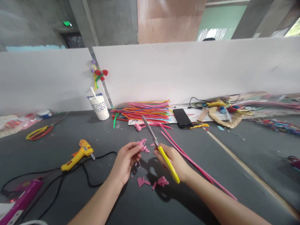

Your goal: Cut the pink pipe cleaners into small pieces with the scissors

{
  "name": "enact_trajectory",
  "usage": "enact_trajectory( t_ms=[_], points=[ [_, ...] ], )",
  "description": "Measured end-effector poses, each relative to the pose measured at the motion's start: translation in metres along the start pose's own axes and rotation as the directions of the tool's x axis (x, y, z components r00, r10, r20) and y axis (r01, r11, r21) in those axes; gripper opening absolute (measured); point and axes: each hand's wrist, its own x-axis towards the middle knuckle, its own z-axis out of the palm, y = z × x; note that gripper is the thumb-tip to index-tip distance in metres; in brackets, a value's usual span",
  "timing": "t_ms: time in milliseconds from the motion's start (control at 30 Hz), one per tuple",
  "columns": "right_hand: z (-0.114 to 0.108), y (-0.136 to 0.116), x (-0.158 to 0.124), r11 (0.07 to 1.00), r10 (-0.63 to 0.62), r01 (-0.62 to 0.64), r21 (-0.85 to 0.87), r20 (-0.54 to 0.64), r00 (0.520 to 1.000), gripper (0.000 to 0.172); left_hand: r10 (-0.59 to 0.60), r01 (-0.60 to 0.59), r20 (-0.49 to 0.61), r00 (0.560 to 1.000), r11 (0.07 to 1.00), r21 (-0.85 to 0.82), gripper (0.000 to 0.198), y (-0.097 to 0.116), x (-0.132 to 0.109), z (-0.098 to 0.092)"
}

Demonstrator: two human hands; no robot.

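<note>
My left hand (128,156) is closed in a pinch on a small pink pipe cleaner piece (142,145), its short fuzzy ends sticking out past the thumb. Yellow-handled scissors (167,161) are in my right hand (172,158), blades pointing up and away, to the right of the pink piece and apart from it. The fingers of that hand are partly hidden behind the handle. Below both hands lie several short cut pink pieces (162,181) on the dark table. A pink fuzzy ball (137,127) rests farther back, near the scissor tips.
Long pink pipe cleaners (194,164) run along the right. Behind are a colourful pipe cleaner bundle (147,111), a phone (182,118) and a white cup (99,107). A yellow glue gun (77,155) with black cords and a purple power strip (23,201) lie left.
</note>
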Motion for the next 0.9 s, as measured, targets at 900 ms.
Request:
enact_trajectory(
  t_ms=[900],
  points=[
    [0.019,0.009,-0.018,0.936,-0.050,0.071,-0.344,0.070,0.996,0.033,0.179,-0.192,-0.087,0.980,0.963,-0.188,0.003,0.005,-0.011,-0.002]
  ],
)
